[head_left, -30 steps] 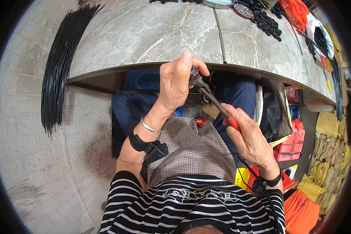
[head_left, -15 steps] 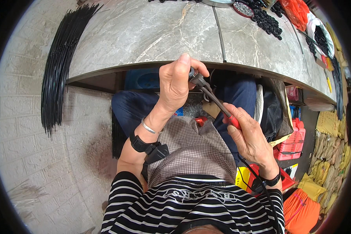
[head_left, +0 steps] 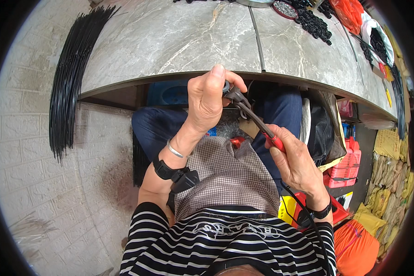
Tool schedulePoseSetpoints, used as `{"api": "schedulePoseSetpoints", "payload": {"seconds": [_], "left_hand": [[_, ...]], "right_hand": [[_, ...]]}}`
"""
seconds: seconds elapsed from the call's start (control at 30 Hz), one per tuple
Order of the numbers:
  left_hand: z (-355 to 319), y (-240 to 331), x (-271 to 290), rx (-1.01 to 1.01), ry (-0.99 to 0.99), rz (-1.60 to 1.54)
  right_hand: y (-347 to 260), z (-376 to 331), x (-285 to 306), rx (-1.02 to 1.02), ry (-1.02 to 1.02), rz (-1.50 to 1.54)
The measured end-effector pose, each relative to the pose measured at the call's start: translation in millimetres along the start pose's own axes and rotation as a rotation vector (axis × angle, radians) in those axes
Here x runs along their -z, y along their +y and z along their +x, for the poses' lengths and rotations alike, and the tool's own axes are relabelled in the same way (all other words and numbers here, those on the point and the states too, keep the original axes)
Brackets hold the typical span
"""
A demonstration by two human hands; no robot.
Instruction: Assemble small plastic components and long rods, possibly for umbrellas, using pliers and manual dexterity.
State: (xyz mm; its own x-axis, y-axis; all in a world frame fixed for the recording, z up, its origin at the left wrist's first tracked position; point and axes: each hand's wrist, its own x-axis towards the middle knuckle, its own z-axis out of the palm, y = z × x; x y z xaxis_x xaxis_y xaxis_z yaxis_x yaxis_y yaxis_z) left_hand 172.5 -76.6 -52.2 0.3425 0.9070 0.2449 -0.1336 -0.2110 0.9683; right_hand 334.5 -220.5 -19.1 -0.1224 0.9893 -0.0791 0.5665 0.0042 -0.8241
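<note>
Just in front of the table's near edge, my left hand (head_left: 207, 99) is closed with its thumb raised, fingers curled round a small dark round part (head_left: 226, 86) that they partly hide. Against that part sits the dark metal head of a red-handled plier-like tool (head_left: 253, 117). My right hand (head_left: 292, 158) is wrapped round the tool's red grip, lower and to the right. The tool slants from the grip up to my left fingers. What lies inside its head cannot be made out.
The grey marble-look table (head_left: 170, 41) spans the far side. A bundle of thin black rods (head_left: 71, 87) hangs over its left end. Small black parts (head_left: 313, 27) are heaped at the far right, near a round dish (head_left: 285, 9). A pink basket (head_left: 347, 163) stands at right.
My right hand and the tool's grip have shifted very slightly. My left hand keeps its place and its hold.
</note>
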Motion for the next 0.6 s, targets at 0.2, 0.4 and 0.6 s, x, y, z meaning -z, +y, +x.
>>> {"api": "schedulePoseSetpoints", "payload": {"seconds": [0.2,0.4,0.6], "left_hand": [[1,-1,-2,-0.017,-0.045,0.019],[10,-17,7,-0.050,-0.066,-0.122],[26,-21,23,-0.034,-0.241,-0.386]], "right_hand": [[14,-1,-8,-0.006,0.074,-0.166],[7,2,11,-0.323,-0.208,0.348],[16,6,30,-0.136,-0.123,-0.010]]}}
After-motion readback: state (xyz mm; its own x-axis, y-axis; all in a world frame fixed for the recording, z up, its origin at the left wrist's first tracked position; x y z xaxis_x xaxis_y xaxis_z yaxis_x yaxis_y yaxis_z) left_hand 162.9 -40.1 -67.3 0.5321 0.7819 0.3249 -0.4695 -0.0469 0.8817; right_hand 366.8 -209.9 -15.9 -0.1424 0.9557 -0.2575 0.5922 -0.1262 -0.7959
